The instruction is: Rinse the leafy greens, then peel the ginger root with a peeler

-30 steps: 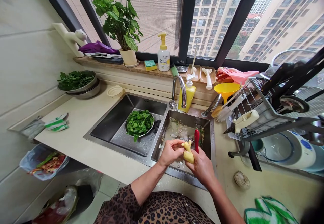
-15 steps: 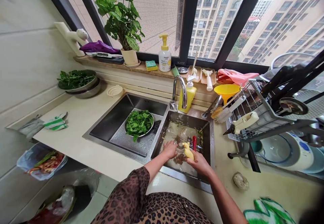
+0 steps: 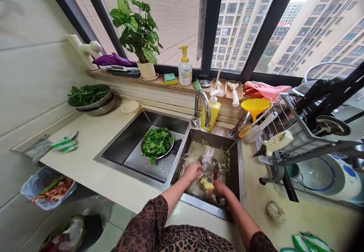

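A peeled, pale yellow piece of ginger [image 3: 207,185] is at the fingertips of my right hand [image 3: 220,188], low over murky water in the right sink basin [image 3: 238,168]. A red handle [image 3: 215,174] sticks up beside it from the same hand; the tool's other end is not clear, and motion smears the fingers. My left hand [image 3: 192,172] hovers just above the water to the left of the ginger, fingers loosely bent and nothing visible in them. Green scraps and peelings float around both hands.
The left basin [image 3: 119,149] has a bowl of leafy greens [image 3: 157,142]. Behind the sink stand the faucet [image 3: 203,104] and a yellow bottle [image 3: 211,113]. A crowded dish rack [image 3: 278,145] fills the right side. A brownish lump [image 3: 275,212] lies on the right counter.
The ginger and my right hand have moved down to the water, which now ripples. My left hand has lifted slightly, and its spread fingers have bent.
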`<state>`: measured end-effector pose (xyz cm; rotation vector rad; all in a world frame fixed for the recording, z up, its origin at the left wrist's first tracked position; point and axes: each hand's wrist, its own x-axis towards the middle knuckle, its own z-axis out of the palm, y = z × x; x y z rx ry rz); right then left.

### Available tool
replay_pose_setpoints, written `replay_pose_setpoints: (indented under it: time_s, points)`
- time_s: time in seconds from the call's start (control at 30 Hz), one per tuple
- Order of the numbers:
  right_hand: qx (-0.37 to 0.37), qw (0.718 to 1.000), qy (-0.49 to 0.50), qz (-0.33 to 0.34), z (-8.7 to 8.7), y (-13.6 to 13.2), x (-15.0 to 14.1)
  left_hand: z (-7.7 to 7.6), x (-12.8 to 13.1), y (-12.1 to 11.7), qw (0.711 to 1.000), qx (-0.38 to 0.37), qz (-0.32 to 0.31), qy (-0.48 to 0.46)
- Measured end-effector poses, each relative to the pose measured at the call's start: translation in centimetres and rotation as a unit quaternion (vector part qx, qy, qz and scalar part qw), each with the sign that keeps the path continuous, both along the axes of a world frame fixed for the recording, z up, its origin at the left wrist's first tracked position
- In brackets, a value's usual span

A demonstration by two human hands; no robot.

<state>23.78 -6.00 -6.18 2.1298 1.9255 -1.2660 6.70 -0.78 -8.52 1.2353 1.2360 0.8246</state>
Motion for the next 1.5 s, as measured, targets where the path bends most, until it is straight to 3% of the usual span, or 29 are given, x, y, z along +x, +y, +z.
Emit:
replay_pose_setpoints:
  time_s: [0.07,0.1,0.2,0.23,0.3,0.4,0.53,0.73,1.03,1.23,1.5]
  points:
    - [-0.057,0.988,0.14,-0.02,1.1,-0.2,0.7,1.3,-0.7,0.3,1.0,-0.003,-0.018,-0.014]
    - [-0.093,0.965,0.242,-0.045,1.7,-0.4,1.0,2.0,-0.9,0.3,0.998,-0.012,-0.046,-0.031]
    - [-0.198,0.829,0.507,-0.13,3.4,-1.1,1.5,4.4,-0.7,-0.3,0.979,-0.062,-0.124,-0.149]
    - [-0.221,0.801,0.538,-0.143,3.9,-1.3,1.4,5.1,-0.5,-0.6,0.972,-0.076,-0.125,-0.186]
    - [-0.242,0.784,0.549,-0.157,4.7,-1.5,1.1,6.3,0.0,-1.2,0.966,-0.086,-0.089,-0.227]
    - [-0.179,0.816,0.517,-0.185,5.5,-1.6,0.5,7.5,0.5,-1.7,0.969,-0.067,-0.04,-0.236]
    - [-0.053,0.865,0.455,-0.206,6.0,-1.7,0.2,8.7,0.8,-2.3,0.963,-0.074,-0.039,-0.255]
    - [-0.021,0.895,0.417,-0.157,7.3,-2.3,0.5,10.5,1.2,-2.8,0.97,-0.08,0.01,-0.231]
    - [-0.07,0.89,0.42,-0.165,8.7,-2.6,0.3,10.5,1.1,-2.6,0.96,-0.121,0.013,-0.253]
    - [-0.059,0.903,0.391,-0.165,9.6,-2.2,0.0,10.9,0.7,-2.9,0.945,-0.151,0.012,-0.291]
    - [-0.063,0.911,0.377,-0.158,9.7,-2.4,-0.5,10.4,0.5,-2.6,0.95,-0.136,0.014,-0.281]
